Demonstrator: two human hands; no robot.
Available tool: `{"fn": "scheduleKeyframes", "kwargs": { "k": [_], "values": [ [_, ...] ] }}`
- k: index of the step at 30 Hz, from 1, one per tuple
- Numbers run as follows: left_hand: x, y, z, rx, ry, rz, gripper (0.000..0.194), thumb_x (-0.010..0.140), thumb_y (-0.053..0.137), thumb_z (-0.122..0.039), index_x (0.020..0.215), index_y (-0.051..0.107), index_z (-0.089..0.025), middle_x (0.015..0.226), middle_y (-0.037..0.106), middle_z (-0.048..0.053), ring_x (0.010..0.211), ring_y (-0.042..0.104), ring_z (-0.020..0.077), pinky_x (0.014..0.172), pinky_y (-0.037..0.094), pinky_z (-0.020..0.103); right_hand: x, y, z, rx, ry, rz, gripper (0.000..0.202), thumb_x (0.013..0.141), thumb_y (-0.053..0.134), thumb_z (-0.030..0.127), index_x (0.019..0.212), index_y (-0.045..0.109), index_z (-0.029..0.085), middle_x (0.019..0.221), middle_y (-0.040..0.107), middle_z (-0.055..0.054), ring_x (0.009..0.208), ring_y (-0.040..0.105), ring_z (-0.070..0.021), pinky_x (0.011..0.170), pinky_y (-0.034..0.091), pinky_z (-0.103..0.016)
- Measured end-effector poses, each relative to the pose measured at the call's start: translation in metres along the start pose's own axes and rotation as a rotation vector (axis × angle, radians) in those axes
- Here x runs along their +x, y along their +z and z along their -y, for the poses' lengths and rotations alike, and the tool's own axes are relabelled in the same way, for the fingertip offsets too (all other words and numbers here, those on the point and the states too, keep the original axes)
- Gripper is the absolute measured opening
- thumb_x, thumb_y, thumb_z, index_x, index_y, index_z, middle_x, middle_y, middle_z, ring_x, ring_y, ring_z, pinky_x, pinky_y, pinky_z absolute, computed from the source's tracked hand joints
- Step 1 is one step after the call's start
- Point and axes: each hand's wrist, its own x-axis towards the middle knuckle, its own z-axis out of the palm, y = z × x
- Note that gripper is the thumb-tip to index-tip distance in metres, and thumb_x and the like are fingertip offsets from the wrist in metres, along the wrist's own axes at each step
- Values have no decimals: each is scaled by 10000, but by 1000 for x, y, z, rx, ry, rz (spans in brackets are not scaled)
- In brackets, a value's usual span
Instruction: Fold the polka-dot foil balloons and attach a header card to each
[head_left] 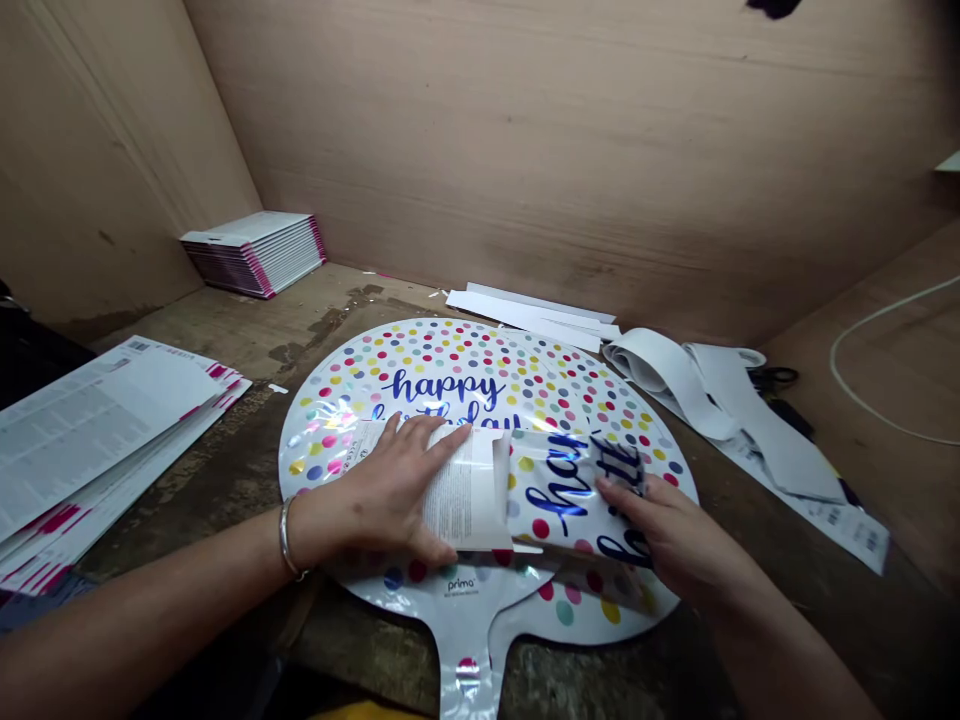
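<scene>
Flat foil balloons [450, 350] with coloured dots and blue "happy birthday" lettering lie overlapped on the table, their necks toward me. Across them rests a white printed paper sleeve [469, 500]. My left hand [390, 485] lies spread on the sleeve, thumb at its lower edge and fingers over its top. A folded dotted balloon [555, 495] sits at the sleeve's right opening, its left end at or inside it. My right hand [667, 530] grips the folded balloon's right end, thumb on top and the other fingers mostly hidden beneath.
Flat printed sleeves [97, 420] lie at the left. A neat stack of pink-edged sleeves [259, 250] stands at the back left. White paper strips [532, 315] lie behind the balloons. A curled label roll [675, 385] and dark scissors [776, 378] are at the right.
</scene>
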Motion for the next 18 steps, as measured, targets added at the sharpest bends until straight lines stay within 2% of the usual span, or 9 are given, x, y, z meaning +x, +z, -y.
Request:
{"fn": "scheduleKeyframes", "kwargs": {
  "k": [4,8,11,14,18],
  "values": [
    [3,4,-3,-9,-2,28,1215,474,739,-649,1458,169,-222,1438,261,192,1333,177,431,1077,80,596,5,27,-8,-122,25,53,220,735,681,372,788,650,161,643,693,-19,657,670,-185,631,539,-273],
    [5,6,-6,-5,20,14,1234,464,745,-646,1461,154,-221,1436,269,189,1334,184,422,1080,63,598,7,52,-4,-96,31,162,229,768,633,373,872,618,170,704,691,-31,678,670,-185,619,539,-288],
    [3,8,-2,-4,14,11,1248,452,742,-663,1460,162,-209,1446,252,194,1336,172,431,1081,64,599,7,53,-1,-122,-40,189,221,755,649,388,811,568,190,661,650,10,575,625,-124,548,515,-234],
    [2,9,0,-4,21,20,1254,435,739,-678,1456,180,-211,1455,239,189,1334,172,437,1076,76,604,10,52,-5,-348,-23,172,232,775,590,367,660,512,182,529,579,30,380,490,-71,382,414,-184],
    [7,7,-7,-6,99,38,1262,433,747,-673,1461,175,-216,1452,250,195,1339,177,427,1078,62,604,12,69,-12,-523,-44,221,162,753,531,252,620,564,165,527,596,13,320,432,-65,309,323,-184]
  ]
}}
